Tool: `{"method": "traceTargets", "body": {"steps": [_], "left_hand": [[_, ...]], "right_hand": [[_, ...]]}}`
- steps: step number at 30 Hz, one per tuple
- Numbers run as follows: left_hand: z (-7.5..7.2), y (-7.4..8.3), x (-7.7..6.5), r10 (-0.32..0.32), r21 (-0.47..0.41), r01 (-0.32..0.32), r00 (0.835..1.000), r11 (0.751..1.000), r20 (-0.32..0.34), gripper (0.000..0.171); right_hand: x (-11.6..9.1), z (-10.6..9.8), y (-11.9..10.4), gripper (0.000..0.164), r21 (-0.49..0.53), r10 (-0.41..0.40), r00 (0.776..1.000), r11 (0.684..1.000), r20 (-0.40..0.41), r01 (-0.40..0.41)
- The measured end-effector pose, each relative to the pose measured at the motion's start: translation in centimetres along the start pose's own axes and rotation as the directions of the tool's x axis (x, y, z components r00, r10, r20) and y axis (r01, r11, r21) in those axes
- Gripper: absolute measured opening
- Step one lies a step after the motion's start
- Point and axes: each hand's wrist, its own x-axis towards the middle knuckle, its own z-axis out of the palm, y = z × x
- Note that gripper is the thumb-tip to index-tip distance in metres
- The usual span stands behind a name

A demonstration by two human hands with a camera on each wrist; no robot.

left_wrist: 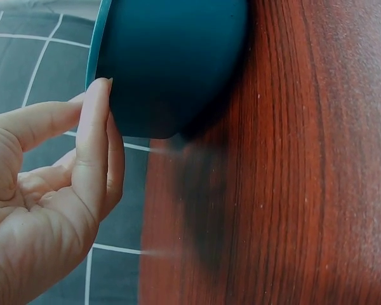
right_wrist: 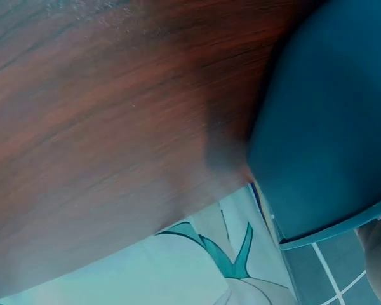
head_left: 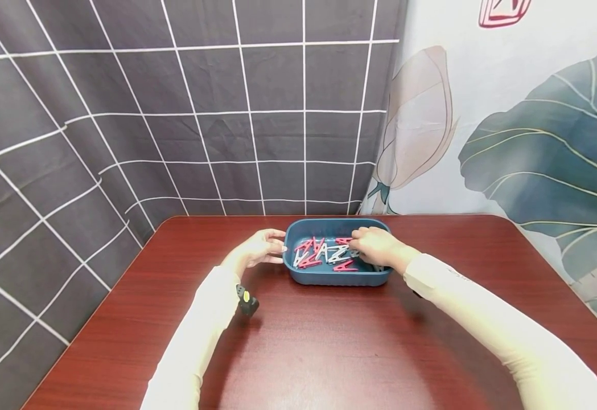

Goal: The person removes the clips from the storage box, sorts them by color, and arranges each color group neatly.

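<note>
A blue plastic bin [head_left: 339,278] stands near the table's far edge, with several red clothespins [head_left: 308,262] and white clothespins [head_left: 337,254] loose inside. At its left end my left hand [head_left: 263,248] pinches the rim. The left wrist view shows those fingertips close up on the bin wall [left_wrist: 171,63]. My right hand [head_left: 380,246] reaches over the right end, fingers pointing down among the clothespins; I cannot tell whether they hold one. In the right wrist view the bin's outer wall [right_wrist: 324,127] hides most of that hand [right_wrist: 380,260].
The reddish-brown wooden table [head_left: 303,347] spreads out in front of the bin and to both sides. A dark cloth with a white grid [head_left: 278,136] hangs behind and to the left. To the right hangs a pale curtain [head_left: 431,188] with leaf and flower prints.
</note>
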Motion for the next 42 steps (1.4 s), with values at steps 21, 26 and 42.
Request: {"method": "traceTargets", "body": {"steps": [21, 26, 42], "left_hand": [[-0.1, -0.2, -0.1, 0.017, -0.03, -0.017, 1.0, 0.999, 0.015, 0.053], [-0.3, -0.4, -0.1, 0.013, -0.049, -0.012, 1.0, 0.999, 0.028, 0.054], [-0.4, -1.2, 0.4, -0.001, -0.076, 0.003, 1.0, 0.997, 0.017, 0.053]], "right_hand": [[-1.9, -0.9, -0.4, 0.016, 0.151, 0.255, 0.931, 0.963, -0.26, -0.222], [-2.5, -1.5, -0.9, 0.016, 0.227, 0.353, 0.901, 0.927, -0.25, -0.3], [-5.1, -3.9, -3.1, 0.018, 0.362, 0.476, 0.834, 0.857, -0.28, -0.368]]}}
